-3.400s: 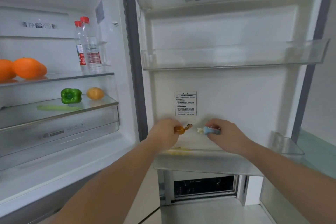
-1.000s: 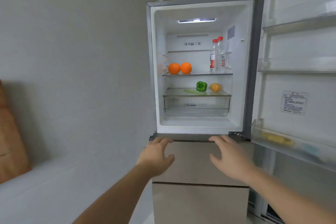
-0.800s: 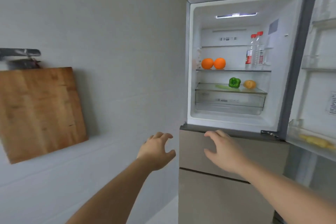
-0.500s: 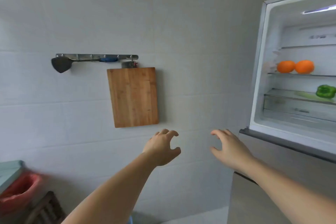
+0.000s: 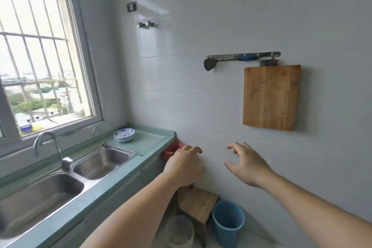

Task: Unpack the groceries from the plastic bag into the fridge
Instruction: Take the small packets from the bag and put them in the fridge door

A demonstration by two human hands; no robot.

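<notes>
My left hand and my right hand are stretched out in front of the white tiled wall, both empty with fingers spread and slightly curled. A red plastic bag peeks out at the far end of the green counter, partly hidden behind my left hand. The fridge is out of view.
A double steel sink with a tap sits under the window. Stacked bowls rest on the counter. A wooden cutting board and a spatula hang on the wall. Below stand a wooden stool, blue bin and white bucket.
The view has swung left, away from the open fridge to the sink counter. Both hands, which earlier put small items in the door shelf, are now empty and held out.
</notes>
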